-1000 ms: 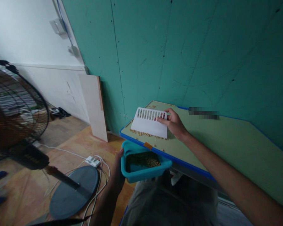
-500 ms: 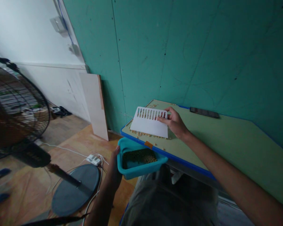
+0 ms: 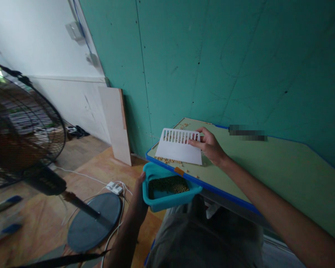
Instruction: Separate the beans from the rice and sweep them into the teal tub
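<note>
My left hand (image 3: 139,199) grips the left end of a turquoise tray (image 3: 167,204), held just below the table's front edge. Dark green grains and a patch of pale yellow beans (image 3: 181,186) lie inside it. My right hand (image 3: 210,147) holds a white slotted scraper (image 3: 178,150) by its right end, fingers at the slots. The scraper is tilted over the left end of the pale green table (image 3: 281,167). Small yellow beans (image 3: 169,160) lie along its lower edge, and a few more are scattered behind it and near the blue rim.
A blurred dark object (image 3: 247,133) lies at the table's back edge by the green wall (image 3: 178,56). On the left stands a fan (image 3: 25,130) with a round base (image 3: 95,221), near a white power strip (image 3: 114,188) and cables. A board (image 3: 117,126) leans against the wall.
The whole view has shifted slightly, so most things appear a little further right. The beans at the scraper's lower edge now sit more toward its left. Both hands keep their holds.
</note>
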A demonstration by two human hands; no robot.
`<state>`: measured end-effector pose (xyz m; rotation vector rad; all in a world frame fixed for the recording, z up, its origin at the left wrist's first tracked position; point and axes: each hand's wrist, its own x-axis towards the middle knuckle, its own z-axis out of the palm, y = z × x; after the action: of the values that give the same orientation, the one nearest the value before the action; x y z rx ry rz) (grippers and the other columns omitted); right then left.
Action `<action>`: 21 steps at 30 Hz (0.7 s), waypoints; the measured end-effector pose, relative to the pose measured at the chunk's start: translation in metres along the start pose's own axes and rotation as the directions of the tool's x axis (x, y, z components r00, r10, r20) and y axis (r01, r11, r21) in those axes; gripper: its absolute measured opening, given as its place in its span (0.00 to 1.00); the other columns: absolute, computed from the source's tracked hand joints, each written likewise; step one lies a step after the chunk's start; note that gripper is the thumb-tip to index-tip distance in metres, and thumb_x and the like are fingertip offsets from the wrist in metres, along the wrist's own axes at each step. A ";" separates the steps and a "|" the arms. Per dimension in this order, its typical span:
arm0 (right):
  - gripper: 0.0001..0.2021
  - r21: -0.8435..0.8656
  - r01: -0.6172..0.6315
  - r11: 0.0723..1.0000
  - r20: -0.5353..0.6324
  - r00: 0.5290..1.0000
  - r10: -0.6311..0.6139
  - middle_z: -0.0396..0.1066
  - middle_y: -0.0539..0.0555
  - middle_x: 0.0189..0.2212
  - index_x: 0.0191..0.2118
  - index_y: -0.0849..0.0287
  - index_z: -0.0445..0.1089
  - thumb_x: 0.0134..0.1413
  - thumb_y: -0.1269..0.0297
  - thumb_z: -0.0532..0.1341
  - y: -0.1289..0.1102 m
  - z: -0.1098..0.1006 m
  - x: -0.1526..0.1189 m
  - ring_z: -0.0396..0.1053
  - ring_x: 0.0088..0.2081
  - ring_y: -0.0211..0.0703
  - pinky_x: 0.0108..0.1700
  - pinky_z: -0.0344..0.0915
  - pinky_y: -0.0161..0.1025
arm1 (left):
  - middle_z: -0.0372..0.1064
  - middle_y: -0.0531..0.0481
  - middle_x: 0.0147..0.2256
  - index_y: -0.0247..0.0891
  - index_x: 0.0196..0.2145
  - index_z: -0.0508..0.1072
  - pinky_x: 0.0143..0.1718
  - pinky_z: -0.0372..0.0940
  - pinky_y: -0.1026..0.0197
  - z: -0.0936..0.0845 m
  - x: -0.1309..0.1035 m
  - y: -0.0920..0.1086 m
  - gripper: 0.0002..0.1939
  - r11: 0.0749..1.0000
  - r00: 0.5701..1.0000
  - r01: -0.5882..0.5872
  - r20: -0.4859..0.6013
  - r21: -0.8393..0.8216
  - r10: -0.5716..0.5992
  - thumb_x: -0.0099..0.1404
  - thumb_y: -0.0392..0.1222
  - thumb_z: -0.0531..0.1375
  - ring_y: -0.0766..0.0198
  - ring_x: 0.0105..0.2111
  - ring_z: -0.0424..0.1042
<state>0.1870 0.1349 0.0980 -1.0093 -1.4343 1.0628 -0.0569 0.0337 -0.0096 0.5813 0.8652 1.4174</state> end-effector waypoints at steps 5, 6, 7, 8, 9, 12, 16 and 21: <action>0.25 0.006 0.006 1.000 0.010 1.000 -0.006 0.78 0.50 0.31 0.40 0.53 0.59 0.40 0.56 0.73 0.001 0.000 0.000 0.74 0.28 0.44 0.28 0.65 0.38 | 0.84 0.47 0.40 0.38 0.47 0.81 0.52 0.70 0.52 0.000 0.003 -0.002 0.22 1.000 0.999 -0.027 -0.024 -0.003 0.027 0.64 0.57 0.63 0.49 0.46 0.80; 0.25 0.005 0.008 1.000 0.008 1.000 -0.008 0.78 0.50 0.31 0.40 0.53 0.59 0.40 0.56 0.73 0.001 0.000 0.000 0.74 0.28 0.44 0.28 0.64 0.38 | 0.84 0.47 0.40 0.38 0.47 0.81 0.52 0.70 0.52 0.000 0.002 -0.002 0.22 1.000 0.999 -0.029 -0.020 0.000 0.029 0.64 0.57 0.63 0.49 0.45 0.80; 0.25 0.002 0.011 1.000 0.007 1.000 -0.011 0.78 0.50 0.31 0.40 0.53 0.59 0.40 0.56 0.73 0.001 0.000 0.000 0.73 0.28 0.44 0.28 0.64 0.38 | 0.84 0.46 0.40 0.38 0.47 0.81 0.52 0.70 0.51 0.000 0.002 -0.001 0.22 0.999 0.999 -0.032 -0.016 0.003 0.032 0.64 0.57 0.63 0.49 0.45 0.80; 0.25 -0.001 0.012 1.000 0.007 1.000 -0.012 0.77 0.49 0.30 0.40 0.53 0.59 0.40 0.56 0.73 0.001 0.000 0.000 0.73 0.28 0.44 0.28 0.64 0.38 | 0.84 0.46 0.40 0.37 0.46 0.81 0.52 0.70 0.51 0.001 0.001 -0.001 0.23 1.000 0.999 -0.031 -0.016 0.005 0.031 0.63 0.57 0.64 0.48 0.45 0.80; 0.25 -0.005 0.011 1.000 0.007 1.000 -0.011 0.77 0.49 0.30 0.40 0.53 0.59 0.40 0.56 0.73 0.001 0.000 0.000 0.73 0.27 0.44 0.28 0.64 0.38 | 0.84 0.46 0.39 0.37 0.45 0.81 0.52 0.70 0.51 0.001 0.000 -0.001 0.23 1.000 0.999 -0.028 -0.018 0.007 0.028 0.63 0.58 0.64 0.48 0.45 0.80; 0.24 -0.007 0.005 1.000 0.013 1.000 -0.005 0.77 0.49 0.30 0.39 0.53 0.59 0.40 0.56 0.73 -0.001 0.000 -0.002 0.72 0.27 0.43 0.27 0.63 0.37 | 0.84 0.45 0.38 0.36 0.44 0.81 0.53 0.69 0.50 0.001 -0.001 0.000 0.24 1.000 1.000 -0.010 -0.017 0.008 0.010 0.62 0.59 0.64 0.46 0.47 0.80; 0.24 0.002 0.005 1.000 0.023 1.000 -0.006 0.78 0.49 0.30 0.39 0.53 0.59 0.40 0.56 0.73 -0.003 0.001 -0.002 0.72 0.27 0.43 0.26 0.63 0.37 | 0.84 0.45 0.41 0.36 0.47 0.80 0.54 0.69 0.49 0.001 -0.001 0.000 0.26 1.000 1.000 -0.012 -0.016 0.027 0.013 0.62 0.60 0.64 0.46 0.49 0.79; 0.24 -0.004 0.007 1.000 0.035 0.999 -0.006 0.78 0.49 0.30 0.39 0.53 0.60 0.41 0.56 0.73 -0.002 0.000 -0.002 0.73 0.27 0.43 0.27 0.63 0.37 | 0.84 0.45 0.42 0.36 0.48 0.80 0.56 0.68 0.49 0.000 0.000 -0.001 0.25 1.000 1.000 -0.007 0.003 0.013 0.007 0.63 0.59 0.63 0.46 0.50 0.79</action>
<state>0.1868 0.1323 0.0996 -0.9926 -1.4675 1.0781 -0.0563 0.0335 -0.0103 0.5968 0.8712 1.4181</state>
